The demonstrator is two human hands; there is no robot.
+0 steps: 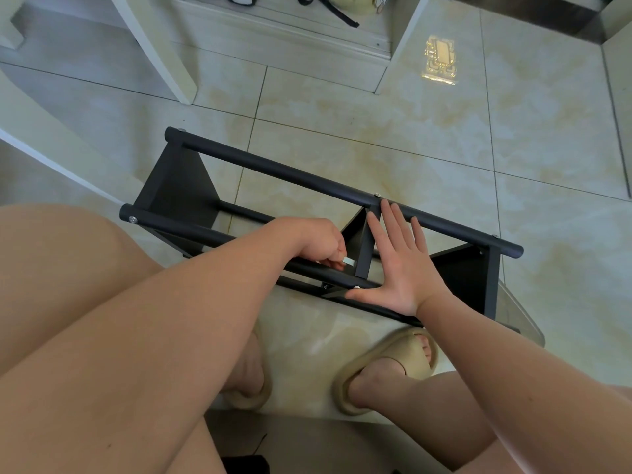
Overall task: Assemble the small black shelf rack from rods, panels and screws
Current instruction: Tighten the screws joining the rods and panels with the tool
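Note:
The black shelf rack [280, 172] lies on its side on the tiled floor between my legs, its long rods running left to right and its panels standing across them. My right hand [398, 258] lies flat with spread fingers over the middle panel [364, 249] and the rods beside it. My left hand [319, 242] is curled at the near rod [205, 236], pinching a small silver tool [349, 261] just left of that panel. Silver screw heads show on the rods, one [357, 287] by my right thumb.
My feet in beige slippers [386, 371] rest on the floor just in front of the rack. White furniture legs [160, 49] stand behind it, with black straps [328, 8] on a low shelf. A clear plastic piece [523, 316] lies under the rack's right end.

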